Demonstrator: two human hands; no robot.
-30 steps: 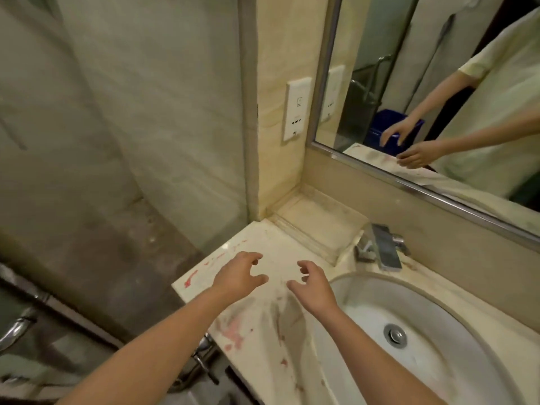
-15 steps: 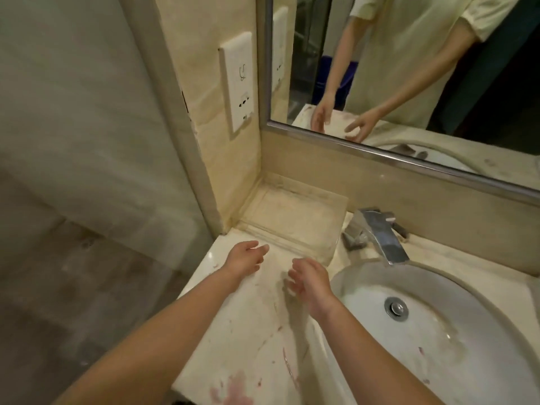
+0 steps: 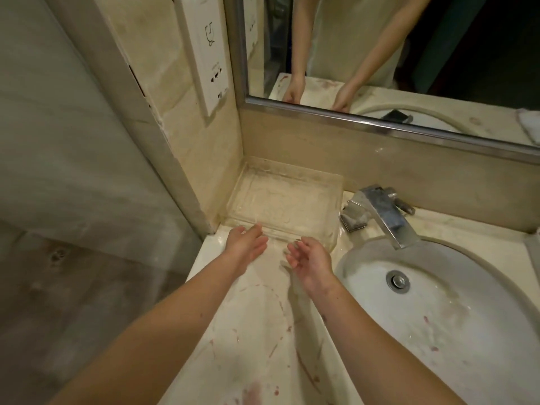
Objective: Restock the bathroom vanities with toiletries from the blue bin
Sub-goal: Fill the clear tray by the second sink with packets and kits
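Note:
A clear, empty plastic tray [image 3: 285, 200] sits in the back left corner of the stained marble vanity top [image 3: 257, 331]. My left hand [image 3: 245, 245] reaches to the tray's near left edge, fingers apart, fingertips touching or almost touching the rim. My right hand [image 3: 309, 258] hovers just in front of the tray's near right edge, palm turned inward, fingers loosely spread. Neither hand holds anything. The blue bin and toiletries are out of view.
A white oval sink [image 3: 438, 311] with a metal drain lies to the right, a chrome faucet [image 3: 382, 214] behind it. A framed mirror [image 3: 409, 54] spans the back wall; a white wall socket [image 3: 210, 59] is on the left wall. The counter's left edge drops to the floor.
The view has swung right and closer to the counter. Both hands have moved forward from the counter's middle to the tray's near edge. The blue bin's reflection has left the mirror.

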